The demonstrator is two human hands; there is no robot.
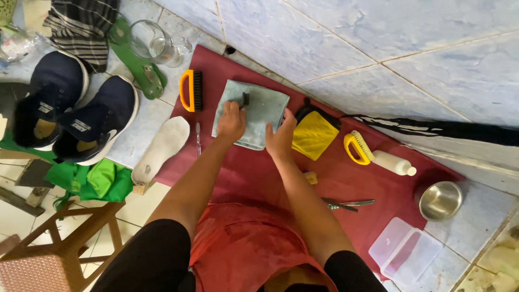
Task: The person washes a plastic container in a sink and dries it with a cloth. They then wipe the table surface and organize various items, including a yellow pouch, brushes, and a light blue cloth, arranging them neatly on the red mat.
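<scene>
A pale teal folded cloth (259, 111) lies on a dark red mat (346, 178). My left hand (231, 121) rests on the cloth's left part, its fingers closed around a small dark object (245, 99) at the cloth's top. My right hand (281, 138) presses flat on the cloth's lower right corner, fingers together. An orange-handled black brush (190, 91) lies just left of the cloth. A white insole (161, 149) sits at the mat's left edge.
A yellow cloth (314, 135), a yellow-handled brush (358, 148), a white bottle (394, 163), scissors (348, 204), a steel bowl (440, 200) and a clear plastic box (405, 251) lie right. Two dark sneakers (75, 108), a glass jug (154, 43) and a stool (59, 249) are left.
</scene>
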